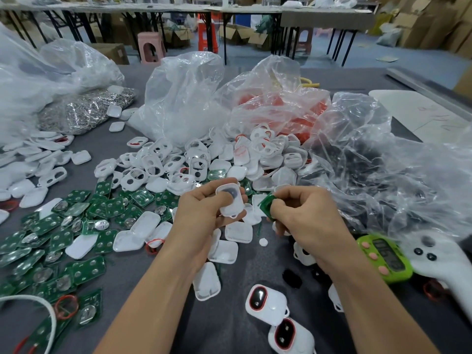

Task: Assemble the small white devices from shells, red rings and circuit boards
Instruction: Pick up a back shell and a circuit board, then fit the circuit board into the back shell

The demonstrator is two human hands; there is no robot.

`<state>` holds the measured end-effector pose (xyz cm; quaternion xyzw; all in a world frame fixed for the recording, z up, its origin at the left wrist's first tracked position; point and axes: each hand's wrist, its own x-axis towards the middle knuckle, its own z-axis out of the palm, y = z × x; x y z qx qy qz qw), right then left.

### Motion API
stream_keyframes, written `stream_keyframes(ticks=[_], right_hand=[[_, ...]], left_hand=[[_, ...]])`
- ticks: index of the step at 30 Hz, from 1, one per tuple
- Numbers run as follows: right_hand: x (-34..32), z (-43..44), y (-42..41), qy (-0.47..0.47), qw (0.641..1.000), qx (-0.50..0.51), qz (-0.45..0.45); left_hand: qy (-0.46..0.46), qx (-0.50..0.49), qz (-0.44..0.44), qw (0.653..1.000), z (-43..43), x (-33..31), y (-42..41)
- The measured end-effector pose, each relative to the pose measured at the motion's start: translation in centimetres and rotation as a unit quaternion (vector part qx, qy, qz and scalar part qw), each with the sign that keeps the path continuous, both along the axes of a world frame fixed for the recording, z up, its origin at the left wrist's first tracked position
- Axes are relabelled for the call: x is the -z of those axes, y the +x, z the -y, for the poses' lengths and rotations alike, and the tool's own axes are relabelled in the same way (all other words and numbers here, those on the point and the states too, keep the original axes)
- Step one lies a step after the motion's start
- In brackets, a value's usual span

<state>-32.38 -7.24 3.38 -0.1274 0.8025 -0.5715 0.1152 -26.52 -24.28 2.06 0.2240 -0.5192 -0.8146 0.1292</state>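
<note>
Above the middle of the desk (132,149), the left hand (204,208) grips a white shell (230,200), open side up, while the right hand (304,213) pinches a green circuit board (266,206) just beside it, not yet seated. Two finished devices (265,304) lie near the front edge. Loose circuit boards (63,236), shells (158,162) and a bag of red rings (281,108) suggest most of the work remains.

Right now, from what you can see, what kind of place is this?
Probably a factory assembly workshop: loose white shells and green circuit boards lie heaped on the grey table, and cardboard boxes stand stacked beyond it.
</note>
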Motion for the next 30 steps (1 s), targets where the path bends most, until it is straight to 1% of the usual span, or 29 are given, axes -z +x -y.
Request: stream_keyframes(ticks=[3,5,7,9,11,13,14,18,22,23,24,25,27,29,30], right_hand=[[0.1,0.1,0.2,0.001,1.0,0.024,-0.015],[0.1,0.2,0.2,-0.008,1.0,0.028,-0.005],[-0.2,0.3,0.1,-0.02,0.999,0.037,0.024],[-0.3,0.3,-0.2,-0.07,0.994,0.034,0.078],[-0.4,0.2,-0.2,-0.116,0.987,0.014,0.107],[-0.3,0.2,-0.1,-0.129,0.987,0.007,0.099],[-0.3,0.2,-0.2,-0.128,0.987,0.008,0.095],[-0.2,0.2,-0.4,-0.131,0.986,0.011,0.098],[0.1,-0.2,-0.6,-0.128,0.988,-0.006,0.09],[0.1,-0.2,-0.6,-0.124,0.988,-0.011,0.088],[0.2,-0.3,-0.6,-0.123,0.988,-0.016,0.089],[0.3,-0.3,-0.7,-0.122,0.988,-0.018,0.091],[0.6,-0.4,-0.9,-0.117,0.989,-0.024,0.086],[0.5,-0.4,-0.9,-0.095,0.992,-0.042,0.068],[0.4,-0.4,-0.8,-0.085,0.993,-0.053,0.058]], left_hand=[[-0.011,0.002,-0.002,1.0,0.1,-0.1,0.3],[-0.043,0.009,0.001,0.999,0.0,-0.2,0.6],[-0.092,0.022,0.01,0.995,-0.4,-0.2,0.8],[-0.185,0.036,0.028,0.982,-0.9,0.0,1.1],[-0.317,0.06,0.056,0.945,-1.8,0.3,1.4],[-0.441,0.085,0.082,0.889,-2.7,0.2,1.9],[-0.481,0.1,0.083,0.867,-3.0,0.1,2.1],[-0.551,0.153,0.021,0.82,-3.8,0.7,1.7],[-0.628,0.108,0.045,0.769,-3.4,1.7,1.4],[-0.632,0.098,0.054,0.767,-3.2,1.8,1.4],[-0.623,0.09,0.061,0.775,-3.0,1.9,1.5],[-0.597,0.08,0.071,0.795,-2.8,1.7,1.5],[-0.503,0.045,0.079,0.859,-2.7,1.1,1.6],[-0.404,0.017,0.044,0.914,-2.4,0.5,1.5],[-0.365,0.012,0.022,0.931,-2.3,0.2,1.5]])
